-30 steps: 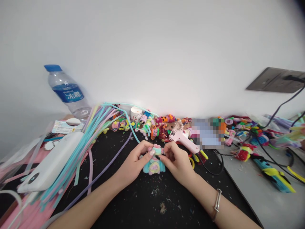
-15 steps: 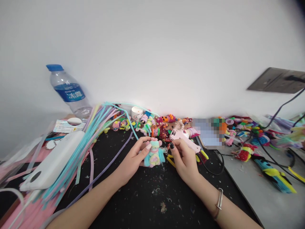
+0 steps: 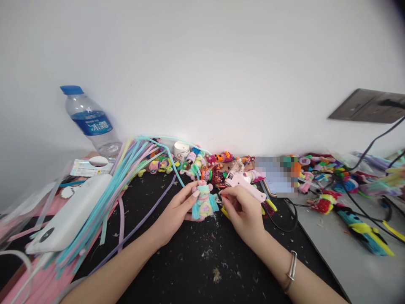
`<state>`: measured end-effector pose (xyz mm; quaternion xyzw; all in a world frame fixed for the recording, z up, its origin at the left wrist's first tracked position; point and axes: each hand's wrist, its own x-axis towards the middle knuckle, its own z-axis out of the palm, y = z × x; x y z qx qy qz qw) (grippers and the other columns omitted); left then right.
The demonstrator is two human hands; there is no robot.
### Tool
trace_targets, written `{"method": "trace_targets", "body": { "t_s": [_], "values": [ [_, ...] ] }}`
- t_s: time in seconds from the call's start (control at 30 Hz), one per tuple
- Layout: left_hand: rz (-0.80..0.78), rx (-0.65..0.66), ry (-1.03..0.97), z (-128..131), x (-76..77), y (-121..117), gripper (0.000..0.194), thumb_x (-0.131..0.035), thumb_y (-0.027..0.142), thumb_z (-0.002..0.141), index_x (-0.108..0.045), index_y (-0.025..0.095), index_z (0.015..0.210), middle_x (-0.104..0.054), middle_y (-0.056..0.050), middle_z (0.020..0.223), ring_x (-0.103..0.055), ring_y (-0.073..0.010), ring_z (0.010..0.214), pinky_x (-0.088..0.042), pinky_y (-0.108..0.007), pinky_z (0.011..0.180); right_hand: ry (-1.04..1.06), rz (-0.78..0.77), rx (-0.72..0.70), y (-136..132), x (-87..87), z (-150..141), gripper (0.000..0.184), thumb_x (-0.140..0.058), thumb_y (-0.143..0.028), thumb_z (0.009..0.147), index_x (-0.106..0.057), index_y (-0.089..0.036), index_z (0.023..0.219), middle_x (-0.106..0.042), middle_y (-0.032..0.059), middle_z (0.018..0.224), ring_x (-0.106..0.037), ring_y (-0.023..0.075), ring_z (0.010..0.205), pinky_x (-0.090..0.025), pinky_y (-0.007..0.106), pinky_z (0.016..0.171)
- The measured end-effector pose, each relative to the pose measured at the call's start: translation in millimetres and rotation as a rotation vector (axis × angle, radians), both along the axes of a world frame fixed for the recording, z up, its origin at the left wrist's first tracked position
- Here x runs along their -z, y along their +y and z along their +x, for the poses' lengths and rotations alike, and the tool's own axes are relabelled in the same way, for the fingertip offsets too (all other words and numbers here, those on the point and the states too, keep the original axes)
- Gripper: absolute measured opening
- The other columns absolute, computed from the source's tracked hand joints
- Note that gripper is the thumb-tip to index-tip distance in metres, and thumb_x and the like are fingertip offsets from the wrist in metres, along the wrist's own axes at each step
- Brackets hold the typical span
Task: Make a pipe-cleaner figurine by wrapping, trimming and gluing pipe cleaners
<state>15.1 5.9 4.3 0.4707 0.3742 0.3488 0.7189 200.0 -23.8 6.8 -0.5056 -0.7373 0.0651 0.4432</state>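
My left hand (image 3: 177, 211) is closed round the left side of a small fuzzy pipe-cleaner figure (image 3: 205, 202) in turquoise, pink and yellow. The figure faces up, with two round pink ears at its top. To its right, a short gap away, my right hand (image 3: 245, 211) has its thumb and fingers drawn together. Whatever lies between those fingertips is too small or hidden to make out. A yellow-handled tool (image 3: 225, 212) shows partly beneath the right fingers. Just behind that hand lies a pink glue gun (image 3: 247, 188).
Bundled pastel pipe cleaners (image 3: 104, 196) and a white power bank (image 3: 71, 215) lie left, before a water bottle (image 3: 90, 118). Several finished figures (image 3: 217, 174) line the wall. A phone (image 3: 276, 179), a black cable (image 3: 292, 223) and more coloured pieces (image 3: 325, 202) are at right.
My right hand came off the figure and moved right, and its fingertips have since shifted slightly back toward it. The left hand has kept hold of the figure, now more fully in view.
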Motion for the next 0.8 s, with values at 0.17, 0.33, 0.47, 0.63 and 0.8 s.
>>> {"method": "trace_targets", "body": {
  "t_s": [0.17, 0.33, 0.47, 0.63, 0.8],
  "values": [
    [0.033, 0.015, 0.016, 1.5, -1.4, -1.9, 0.040, -0.050, 0.044, 0.086, -0.049, 0.031, 0.123, -0.048, -0.004, 0.135, -0.054, -0.0234, 0.109, -0.055, -0.029, 0.071, -0.055, 0.113, -0.127, -2.1, 1.2, -3.1, 0.012, -0.053, -0.011, 0.086, -0.060, -0.018, 0.094, -0.058, 0.0024, 0.074, -0.053, 0.0122, 0.065, -0.042, 0.023, 0.057],
    [0.035, 0.026, 0.049, 3.3, -2.3, -3.9, 0.043, -0.051, 0.043, 0.085, -0.048, 0.030, 0.126, -0.049, -0.003, 0.134, -0.057, -0.0213, 0.105, -0.055, -0.027, 0.072, -0.091, 0.133, -0.139, -1.4, 3.0, -4.2, 0.013, -0.054, -0.011, 0.086, -0.062, -0.017, 0.095, -0.054, 0.0015, 0.070, -0.050, 0.0110, 0.060, -0.041, 0.023, 0.055],
    [0.038, 0.054, 0.054, 3.7, -1.9, -4.7, 0.044, -0.052, 0.040, 0.085, -0.046, 0.030, 0.128, -0.048, -0.003, 0.135, -0.056, -0.0214, 0.107, -0.056, -0.027, 0.073, -0.087, 0.124, -0.130, -1.5, 2.2, -3.9, 0.012, -0.055, -0.012, 0.086, -0.063, -0.016, 0.094, -0.054, 0.0013, 0.069, -0.049, 0.0106, 0.059, -0.040, 0.022, 0.054],
    [0.075, 0.086, 0.059, 4.7, 2.1, -6.0, 0.051, -0.056, 0.030, 0.083, -0.041, 0.030, 0.132, -0.048, -0.002, 0.134, -0.056, -0.0196, 0.106, -0.055, -0.027, 0.076, -0.054, 0.092, -0.062, -3.1, 4.0, -6.5, 0.010, -0.056, -0.013, 0.085, -0.064, -0.014, 0.090, -0.052, 0.0004, 0.066, -0.048, 0.0106, 0.057, -0.039, 0.022, 0.052],
    [0.204, 0.068, 0.147, 6.6, 9.9, -7.9, 0.056, -0.055, 0.029, 0.083, -0.036, 0.030, 0.136, -0.052, -0.004, 0.128, -0.059, -0.0196, 0.098, -0.057, -0.032, 0.075, 0.003, 0.056, -0.002, -7.9, 6.6, -11.7, 0.010, -0.056, -0.014, 0.085, -0.065, -0.013, 0.090, -0.045, -0.0024, 0.061, -0.043, 0.0093, 0.052, -0.037, 0.021, 0.050]
  ]
}}
